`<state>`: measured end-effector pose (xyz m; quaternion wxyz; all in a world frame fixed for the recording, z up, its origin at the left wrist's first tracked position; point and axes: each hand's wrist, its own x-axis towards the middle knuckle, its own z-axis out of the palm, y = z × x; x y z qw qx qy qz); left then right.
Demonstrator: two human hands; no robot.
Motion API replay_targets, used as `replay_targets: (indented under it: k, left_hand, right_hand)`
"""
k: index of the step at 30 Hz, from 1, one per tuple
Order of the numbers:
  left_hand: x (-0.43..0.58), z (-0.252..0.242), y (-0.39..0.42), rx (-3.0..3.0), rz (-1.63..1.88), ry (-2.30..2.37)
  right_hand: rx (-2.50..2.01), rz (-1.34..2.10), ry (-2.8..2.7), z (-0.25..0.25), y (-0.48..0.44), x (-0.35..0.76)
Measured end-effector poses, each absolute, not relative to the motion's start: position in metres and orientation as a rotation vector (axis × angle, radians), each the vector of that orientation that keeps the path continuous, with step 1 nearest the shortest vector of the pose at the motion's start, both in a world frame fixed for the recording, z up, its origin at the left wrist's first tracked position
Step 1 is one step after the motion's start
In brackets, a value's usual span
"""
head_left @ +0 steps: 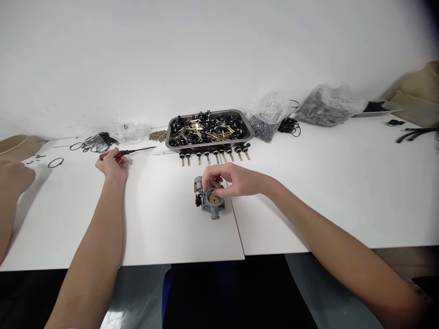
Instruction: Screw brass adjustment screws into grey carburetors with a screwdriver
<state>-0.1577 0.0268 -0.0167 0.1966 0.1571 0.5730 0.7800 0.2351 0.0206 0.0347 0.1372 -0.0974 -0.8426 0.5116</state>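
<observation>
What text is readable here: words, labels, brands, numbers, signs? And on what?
None readable.
Metal housing: no legible marking; any would be too small at this resolution.
Screwdriver: no lettering visible.
Tray and plastic bags: no labels visible.

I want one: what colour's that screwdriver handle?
The screwdriver handle is red and black, head view.

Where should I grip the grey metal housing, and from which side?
Likely by the round rim, from above and the right: the grey metal housing lies rim up, the right hand is there, and a black fitting juts out on the left.
</observation>
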Motion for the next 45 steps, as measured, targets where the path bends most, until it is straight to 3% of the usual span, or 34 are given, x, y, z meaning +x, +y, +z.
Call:
replay_targets:
  k: [12,23,37,45]
  left_hand:
    - [-0.160,-0.015,0.025,0.450,2.189,1.597]
    - [-0.161,-0.013,0.021,0.435,2.208,1.569]
    - [-0.098,0.049,0.003,0.747,2.123,1.179]
    - [-0.039,0.045,0.005,0.900,1.823,1.138]
  right_hand:
    - [-0.347,1.482,-2.441,0.035,0.020,0.234]
    - [-0.452,1.859,-2.025,0.030,0.022,0.232]
    - [-0.842,1.503,-1.938,0.014,0.029,0.227]
    - [-0.896,1.345,-1.959,0.000,0.035,0.224]
